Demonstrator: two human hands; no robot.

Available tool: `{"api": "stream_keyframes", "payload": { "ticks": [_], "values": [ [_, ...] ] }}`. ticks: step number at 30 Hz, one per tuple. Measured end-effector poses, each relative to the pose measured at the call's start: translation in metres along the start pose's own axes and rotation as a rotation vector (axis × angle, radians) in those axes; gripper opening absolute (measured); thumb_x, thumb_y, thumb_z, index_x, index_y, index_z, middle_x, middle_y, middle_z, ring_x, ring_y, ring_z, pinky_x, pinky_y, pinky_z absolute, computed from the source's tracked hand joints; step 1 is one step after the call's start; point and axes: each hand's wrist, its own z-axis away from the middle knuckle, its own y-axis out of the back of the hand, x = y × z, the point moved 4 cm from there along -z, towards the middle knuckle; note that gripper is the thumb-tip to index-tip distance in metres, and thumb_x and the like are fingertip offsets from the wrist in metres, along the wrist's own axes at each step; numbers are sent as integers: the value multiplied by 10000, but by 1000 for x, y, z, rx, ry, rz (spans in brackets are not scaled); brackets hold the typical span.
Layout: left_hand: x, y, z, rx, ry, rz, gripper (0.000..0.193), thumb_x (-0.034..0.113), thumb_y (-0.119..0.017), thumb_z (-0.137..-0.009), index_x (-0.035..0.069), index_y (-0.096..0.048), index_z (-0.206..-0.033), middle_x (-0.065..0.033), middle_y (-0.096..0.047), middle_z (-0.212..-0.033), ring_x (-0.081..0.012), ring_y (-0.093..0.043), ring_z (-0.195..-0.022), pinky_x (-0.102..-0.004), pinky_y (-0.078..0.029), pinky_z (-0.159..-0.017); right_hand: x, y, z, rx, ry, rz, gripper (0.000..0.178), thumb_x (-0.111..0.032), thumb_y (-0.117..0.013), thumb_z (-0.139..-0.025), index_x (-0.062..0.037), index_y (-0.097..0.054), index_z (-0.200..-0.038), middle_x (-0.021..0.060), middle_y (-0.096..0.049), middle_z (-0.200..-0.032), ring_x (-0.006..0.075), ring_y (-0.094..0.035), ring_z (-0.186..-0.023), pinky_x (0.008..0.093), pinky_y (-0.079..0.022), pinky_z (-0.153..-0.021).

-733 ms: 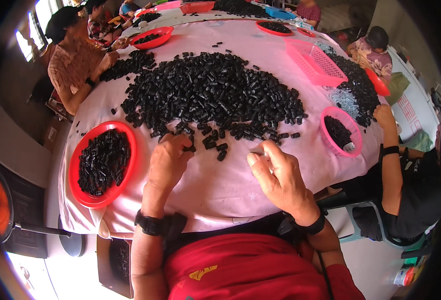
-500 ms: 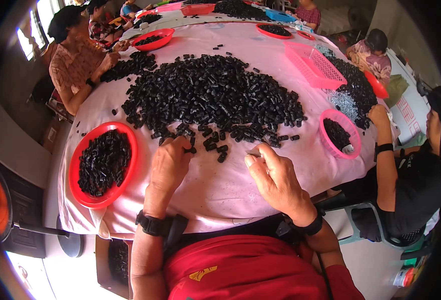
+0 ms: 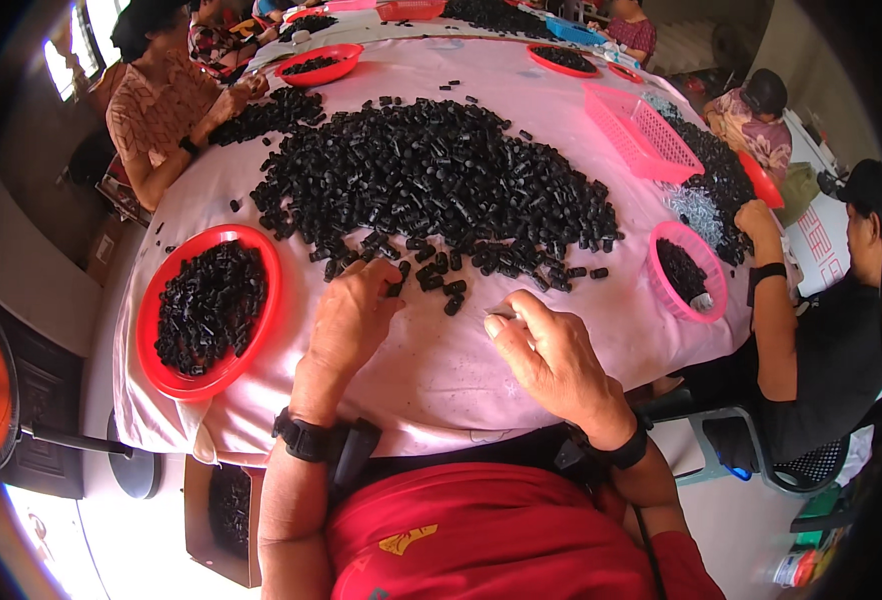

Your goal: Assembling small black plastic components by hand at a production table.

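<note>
A broad heap of small black cylindrical pieces (image 3: 431,180) lies in front of me on the table. At its near edge, my left hand (image 3: 354,310) is closed, with a black cylindrical piece (image 3: 397,284) at its fingertips. My right hand (image 3: 561,360) is to the right of it, just above the cloth, thumb and forefinger pinched on a small flat greyish thing (image 3: 502,312) whose kind I cannot make out. Several loose black pieces (image 3: 441,270) are scattered between the heap and my hands. To my left stands a red bowl (image 3: 272,330) holding more black pieces.
A pink cloth (image 3: 441,385) covers the long table. On the right are a pink basket (image 3: 718,290) and a pink rectangular basket (image 3: 651,130). Co-workers sit along both sides, one close on my right (image 3: 811,330). A cardboard box (image 3: 206,540) stands below the table at left.
My left hand has drawn slightly back from the heap, with a black piece at its fingertips. My right hand keeps its pinch almost in place. The whole view has shifted a little.
</note>
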Motion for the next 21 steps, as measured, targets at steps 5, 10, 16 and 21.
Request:
{"api": "stream_keyframes", "payload": {
  "ticks": [5,10,16,21],
  "values": [
    [-8,-5,0,63,-43,-49,257,34,-698,-756,24,-656,-1010,-149,-638,-854,-272,-642,-735,-362,-510,-681,2,-3,1,32,42,-10,226,-235,-606,-931,-25,-523,-937,160,-604,-629,351,-618,-569,413,-457,-497],
    [-1,-6,3,69,-98,-122,280,9,-654,-767,29,-664,-1046,-160,-635,-851,-276,-637,-725,-358,-511,-679,0,-5,1,1,30,18,226,-235,-611,-927,-26,-526,-942,172,-614,-646,357,-628,-582,419,-457,-491],
    [5,-10,-1,-152,66,562,289,89,-674,-848,28,-657,-1130,-19,-629,-831,-134,-608,-722,-256,-487,-664,-2,-2,1,35,24,-22,213,-222,-625,-921,-31,-533,-934,167,-619,-648,341,-632,-570,404,-459,-484],
    [42,-17,12,-564,294,1512,317,69,-644,-906,37,-611,-1220,23,-617,-881,-59,-559,-754,-195,-470,-709,-9,4,4,42,17,-155,258,-255,-704,-880,-44,-561,-921,129,-618,-643,269,-657,-563,350,-476,-469]
  ]
}}
